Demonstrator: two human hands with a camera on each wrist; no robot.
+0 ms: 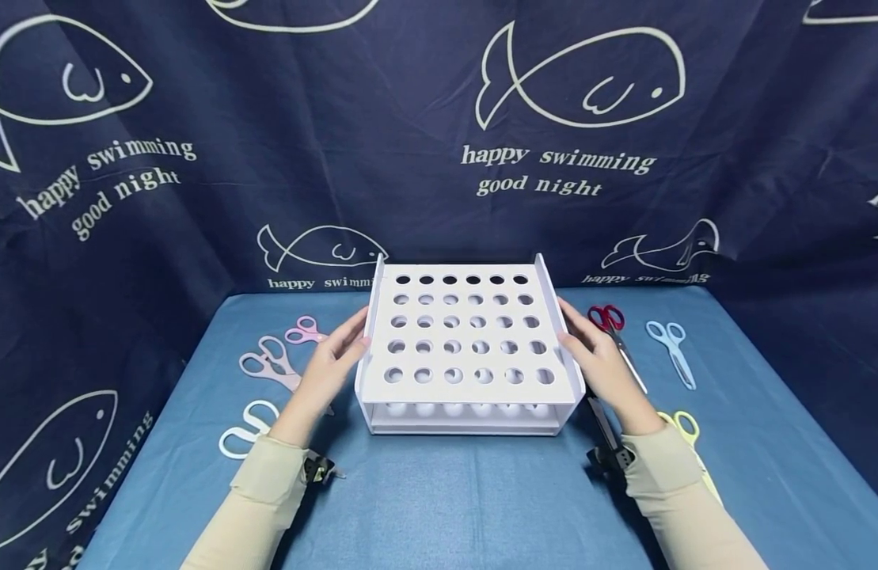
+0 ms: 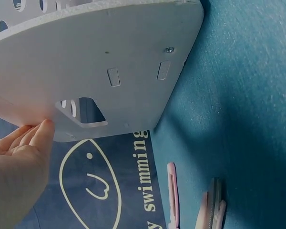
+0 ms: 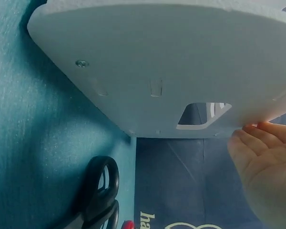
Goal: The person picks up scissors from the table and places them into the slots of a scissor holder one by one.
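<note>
A white rack (image 1: 464, 334) with rows of round holes in its top board stands on the cloth-covered table, between two raised side panels. My left hand (image 1: 329, 368) touches the outer face of its left panel, fingers extended and thumb nearer the front. On the opposite side my right hand (image 1: 602, 368) rests its fingertips against the right panel in the same way. The left wrist view shows fingertips at the left panel (image 2: 133, 38), by a cut-out. A matching right panel (image 3: 133, 43) fills the upper right wrist view, fingertips at its far edge.
Left of the rack lie small pink scissors (image 1: 317, 336), lilac scissors (image 1: 271, 362) and white scissors (image 1: 248, 434). At right are red-handled scissors (image 1: 613, 328), light blue scissors (image 1: 677, 356), yellow scissors (image 1: 708, 479) and black scissors (image 3: 93, 202). A dark blue fish-print curtain (image 1: 410, 158) hangs behind.
</note>
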